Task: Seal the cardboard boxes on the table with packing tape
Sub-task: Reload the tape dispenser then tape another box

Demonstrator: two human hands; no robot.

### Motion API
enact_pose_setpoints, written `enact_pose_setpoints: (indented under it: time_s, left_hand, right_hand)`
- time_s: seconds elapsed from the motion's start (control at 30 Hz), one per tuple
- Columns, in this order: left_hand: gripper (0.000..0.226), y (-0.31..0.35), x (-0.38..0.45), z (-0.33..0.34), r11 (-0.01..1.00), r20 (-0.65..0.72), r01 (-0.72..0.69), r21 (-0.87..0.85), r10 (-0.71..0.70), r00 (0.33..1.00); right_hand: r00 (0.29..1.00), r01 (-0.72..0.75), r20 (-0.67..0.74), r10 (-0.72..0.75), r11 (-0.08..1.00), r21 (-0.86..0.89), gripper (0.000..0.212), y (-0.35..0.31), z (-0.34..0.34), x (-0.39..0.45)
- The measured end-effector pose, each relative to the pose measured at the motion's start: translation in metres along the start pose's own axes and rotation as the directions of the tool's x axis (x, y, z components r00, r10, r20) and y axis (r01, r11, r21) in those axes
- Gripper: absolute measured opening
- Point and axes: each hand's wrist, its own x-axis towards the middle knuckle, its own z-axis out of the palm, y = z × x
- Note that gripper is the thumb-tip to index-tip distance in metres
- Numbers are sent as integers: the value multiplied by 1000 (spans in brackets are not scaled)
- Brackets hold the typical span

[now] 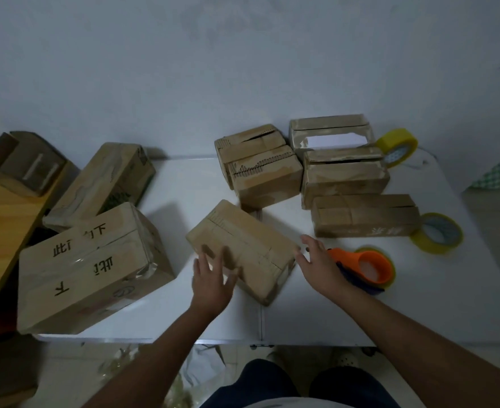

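Cardboard boxes, brown and worn, spread over a white folding table (301, 319). Largest of them, a broad carton printed with black characters (89, 266), at the near left edge, glossy tape across its top, so judged already sealed. Behind it, a long carton with green print (101, 181), tilted against the wall side. At the far right, a huddle of four smaller plain brown boxes (343, 178), flaps cracked open along their tops, judged still waiting.

Between the two groups, alone and well forward: a mid-sized plain brown cardboard box (242, 248), lying askew. Long axis running from far left to near right, top seam following it, no tape visible on that seam. Likely the box in hand now.

Left hand (210, 278) at the box's near-left corner, fingers spread and fairly straight, laid on the cardboard rather than curled round it; somewhat blurred. Right hand (319, 266) at the box's right end, fingers loose and uncurled, clutching nothing; whether touching the corner, cannot tell.

Just beside that right hand, on its outer side and partly hidden by it: an orange plastic tape dispenser (369, 266) loaded with a yellowish roll. Nearer the right hand by far, hence the natural one to fetch it, with the left free to steady the box.

Further right, a loose yellow tape roll (437, 232) lying flat; another yellow roll (399, 147) propped by the far boxes.
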Motion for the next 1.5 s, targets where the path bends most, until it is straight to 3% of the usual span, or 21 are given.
enact_pose_setpoints:
  time_s: [0.1, 0.17, 0.33, 0.43, 0.53, 0.63, 0.7, 0.83, 0.97, 1.13, 1.23, 1.33, 1.4, 1.5]
  left_hand:
    - [82, 13, -8, 12, 957, 77, -14, -291, 38, 996]
    - [94, 13, -11, 17, 935, 152, -9, -355, 67, 986]
    - [104, -2, -7, 25, 942, 323, -191, -277, 278, 905]
    - [101, 13, 11, 21, 934, 355, -255, -249, 333, 873]
    - [91, 29, 27, 18, 933, 313, -321, -165, 358, 880]
    - [79, 34, 27, 20, 886, 186, -462, -37, 461, 868]
    - [78, 34, 22, 21, 846, 176, -528, 69, 511, 841]
    - [75, 33, 18, 20, 782, 257, -585, 213, 533, 806]
    - [69, 39, 18, 16, 808, 306, -543, 228, 470, 828]
    - [63, 35, 17, 17, 807, 279, -552, 210, 492, 825]
    - [64, 32, 22, 23, 810, 242, -548, 206, 501, 831]
    - [62, 37, 23, 30, 815, 197, -549, 187, 516, 834]
    - [56, 56, 20, 29, 860, 125, -507, 56, 498, 858]
    - [44, 105, 14, 22, 919, 190, -227, -321, 298, 935]
  right_hand:
    - [999, -32, 40, 32, 999, 13, 44, -6, 6, 2]
    - [999, -39, 23, 38, 999, 21, 35, 1, 7, -10]
    - [998, -18, 62, 19, 1000, -23, 22, 30, 8, -47]
    - [997, -40, 69, 40, 999, 8, 30, 31, -6, -49]
    - [999, -33, -13, 33, 999, 3, 29, 40, -22, -46]
    - [985, -102, -151, 84, 988, -115, 26, 67, -41, -44]
    - [969, -151, -225, 106, 969, -196, 28, 83, -51, -45]
    - [973, -218, -139, 185, 935, -281, 38, 103, -60, -34]
    - [979, -204, -68, 192, 910, -362, 30, 114, -53, -11]
    - [976, -214, -52, 212, 880, -425, 18, 114, -52, -11]
    - [982, -187, -73, 172, 910, -371, 24, 115, -61, -22]
    - [987, -144, -99, 126, 968, -207, 29, 107, -76, -37]
    - [988, -126, -104, 112, 982, -140, 27, 97, -86, -45]
    - [992, -88, -99, 78, 990, -106, 27, 83, -102, -54]
